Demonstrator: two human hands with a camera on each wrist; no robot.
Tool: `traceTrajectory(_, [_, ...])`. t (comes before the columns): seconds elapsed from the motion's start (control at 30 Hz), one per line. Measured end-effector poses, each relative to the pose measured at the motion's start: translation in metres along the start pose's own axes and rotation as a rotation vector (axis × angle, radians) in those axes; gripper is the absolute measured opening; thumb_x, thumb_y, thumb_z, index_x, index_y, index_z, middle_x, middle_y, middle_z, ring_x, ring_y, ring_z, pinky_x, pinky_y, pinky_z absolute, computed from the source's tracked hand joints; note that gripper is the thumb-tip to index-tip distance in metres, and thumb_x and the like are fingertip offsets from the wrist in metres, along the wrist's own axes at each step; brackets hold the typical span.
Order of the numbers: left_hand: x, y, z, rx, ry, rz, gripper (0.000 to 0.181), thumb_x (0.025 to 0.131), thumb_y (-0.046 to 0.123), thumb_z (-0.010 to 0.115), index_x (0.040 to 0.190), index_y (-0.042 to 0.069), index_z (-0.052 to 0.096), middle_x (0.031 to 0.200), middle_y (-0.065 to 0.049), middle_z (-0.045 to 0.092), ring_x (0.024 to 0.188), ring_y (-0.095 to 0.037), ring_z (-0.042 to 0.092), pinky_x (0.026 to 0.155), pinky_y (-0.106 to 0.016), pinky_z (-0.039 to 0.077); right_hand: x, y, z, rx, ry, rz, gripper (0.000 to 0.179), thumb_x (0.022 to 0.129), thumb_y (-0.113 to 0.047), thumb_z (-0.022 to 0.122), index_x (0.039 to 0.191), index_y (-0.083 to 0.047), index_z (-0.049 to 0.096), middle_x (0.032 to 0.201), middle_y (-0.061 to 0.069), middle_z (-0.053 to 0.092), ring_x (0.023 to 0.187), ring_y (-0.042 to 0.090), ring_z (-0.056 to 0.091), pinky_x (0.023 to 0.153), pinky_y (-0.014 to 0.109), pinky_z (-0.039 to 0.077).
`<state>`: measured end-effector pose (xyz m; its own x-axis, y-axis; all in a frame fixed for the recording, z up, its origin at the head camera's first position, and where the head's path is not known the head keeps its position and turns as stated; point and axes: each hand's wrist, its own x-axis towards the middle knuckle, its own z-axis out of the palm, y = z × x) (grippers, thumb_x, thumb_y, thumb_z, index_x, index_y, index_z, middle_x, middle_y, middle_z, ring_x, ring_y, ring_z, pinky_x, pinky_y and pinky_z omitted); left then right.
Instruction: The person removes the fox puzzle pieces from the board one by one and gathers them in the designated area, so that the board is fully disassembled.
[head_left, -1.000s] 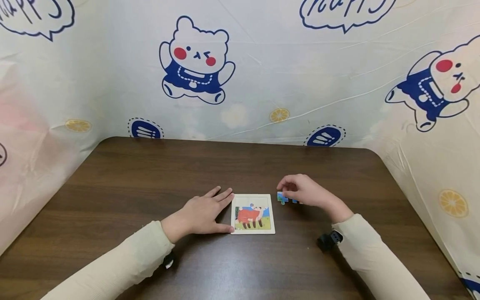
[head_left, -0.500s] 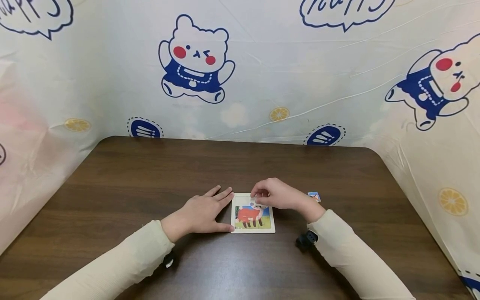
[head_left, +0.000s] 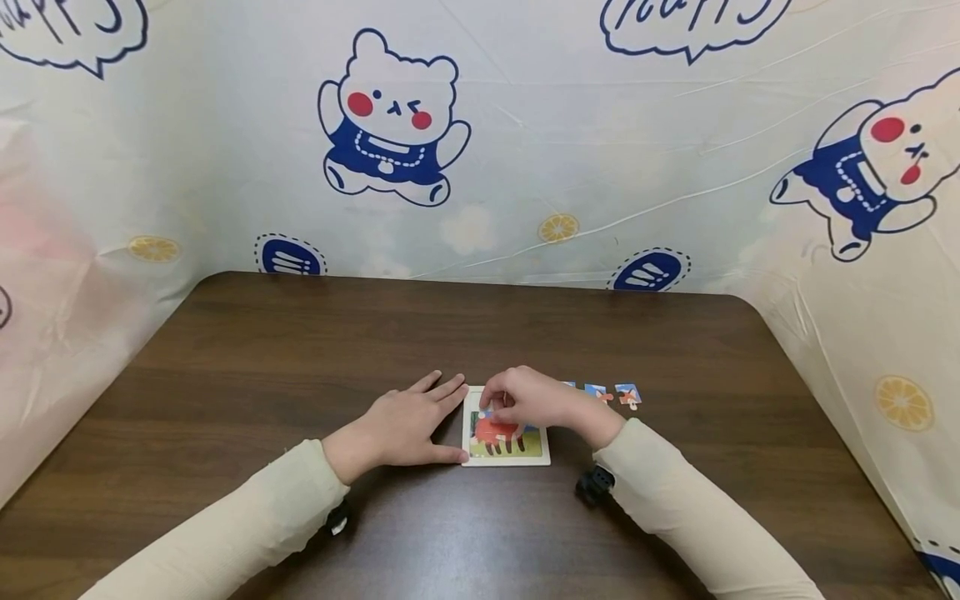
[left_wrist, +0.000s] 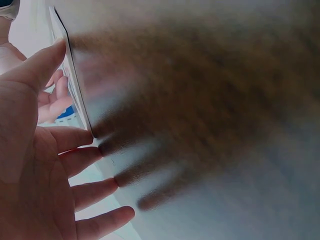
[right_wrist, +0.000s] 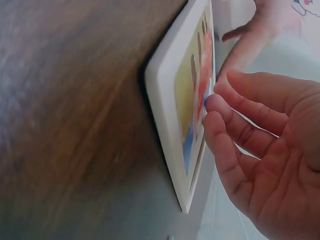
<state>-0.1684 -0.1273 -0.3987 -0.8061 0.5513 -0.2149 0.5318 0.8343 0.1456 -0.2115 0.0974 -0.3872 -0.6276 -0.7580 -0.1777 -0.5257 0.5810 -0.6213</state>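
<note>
A square white-framed jigsaw puzzle [head_left: 507,462] lies on the table, showing a red-bodied animal with dark legs on green ground. My left hand [head_left: 401,427] is spread flat on its left side, thumb and fingertips right at the frame's edge. In the left wrist view the fingers [left_wrist: 95,192] are straight and apart. My right hand [head_left: 528,398] is over the upper part of the puzzle, thumb and fingers brought together. A bit of blue puzzle piece [right_wrist: 206,101] shows at its fingertips; most of it is hidden.
Loose puzzle pieces lie right of the board: one orange and blue piece [head_left: 597,392], another [head_left: 628,395] beside it, and one partly hidden behind my right hand. The brown table [head_left: 375,333] meets a printed cloth backdrop [head_left: 525,167] at the back.
My right hand has moved left from the loose pieces onto the puzzle's upper part, then a little further left and down. Pieces it covered now show. The left hand stays put.
</note>
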Motion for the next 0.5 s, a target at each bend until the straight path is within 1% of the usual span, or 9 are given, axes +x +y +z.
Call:
traceTrajectory(0.13, [0.0001,0.0007,-0.0003,-0.002,-0.001,0.001,0.095,0.084,0.072,0.061,0.156,0.016,0.035,0.164,0.000,0.029,0.151,-0.034,0.027,0.095,-0.063,0.047,0.0008,-0.0011,0.0030,-0.024,0.001,0.010,0.014,0.092,-0.004,0.066,0.106,-0.003,0.071,0.074,-0.001,0.057,0.063,0.005,0.049,0.058,0.018,0.045])
traceTrajectory(0.2, [0.0001,0.0006,-0.0004,0.000,-0.003,-0.004,0.095,0.083,0.072,0.061,0.156,0.017,0.034,0.164,0.000,0.029,0.151,-0.034,0.027,0.096,-0.063,0.047,0.0008,-0.0016,0.0043,-0.023,0.001,0.015,0.013,0.092,-0.004,0.066,0.105,-0.003,0.070,0.075,-0.001,0.057,0.063,0.005,0.049,0.058,0.018,0.046])
traceTrajectory(0.4, [-0.0002,0.0003,-0.0006,-0.003,-0.010,-0.013,0.095,0.083,0.072,0.061,0.156,0.017,0.034,0.165,0.001,0.028,0.152,-0.033,0.026,0.097,-0.066,0.045,0.0008,-0.0029,0.0075,-0.035,0.013,0.028,0.011,0.091,-0.003,0.068,0.101,-0.005,0.069,0.078,0.000,0.055,0.066,0.007,0.048,0.063,0.020,0.044])
traceTrajectory(0.5, [-0.0003,0.0006,-0.0007,-0.007,-0.007,-0.011,0.095,0.083,0.071,0.061,0.156,0.017,0.034,0.164,0.000,0.029,0.152,-0.034,0.026,0.097,-0.065,0.045,0.0006,-0.0038,0.0081,-0.049,0.022,0.025,0.010,0.090,-0.002,0.067,0.100,-0.005,0.067,0.080,0.002,0.056,0.069,0.009,0.048,0.065,0.021,0.043])
